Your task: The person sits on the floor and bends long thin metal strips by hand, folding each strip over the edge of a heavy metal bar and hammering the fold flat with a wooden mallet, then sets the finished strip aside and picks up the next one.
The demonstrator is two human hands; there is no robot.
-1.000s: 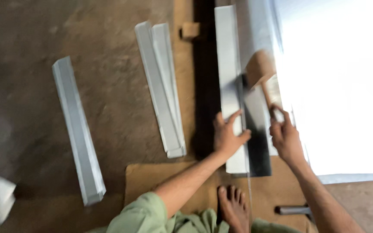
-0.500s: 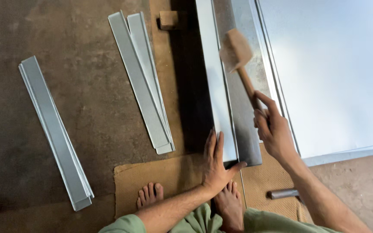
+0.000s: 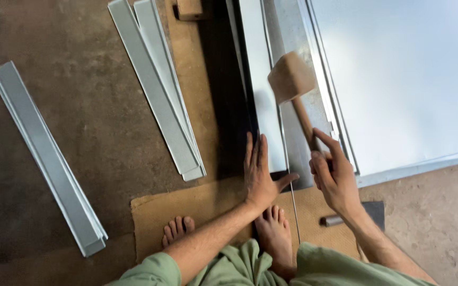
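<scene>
My left hand (image 3: 261, 172) lies flat, fingers stretched out, on the near end of a long narrow sheet-metal strip (image 3: 261, 90). The strip rests on a dark steel bar (image 3: 229, 106) that runs away from me. My right hand (image 3: 334, 175) grips the handle of a wooden mallet (image 3: 291, 79), whose blurred head hangs over the strip and the grey metal beside it. My bare feet (image 3: 274, 233) rest on a brown board (image 3: 197, 209) just below the hands.
A large metal sheet (image 3: 398, 79) fills the right side. Two flat metal strips (image 3: 157, 85) lie left of the bar, and a folded metal channel (image 3: 46, 159) lies farther left on the concrete floor. A wooden block (image 3: 189, 8) sits at the top. A dark tool (image 3: 353, 214) lies by my right wrist.
The view has shifted left and closer. My left hand slid to lie flat on the strip's end. The mallet head has moved up along the strip, away from me.
</scene>
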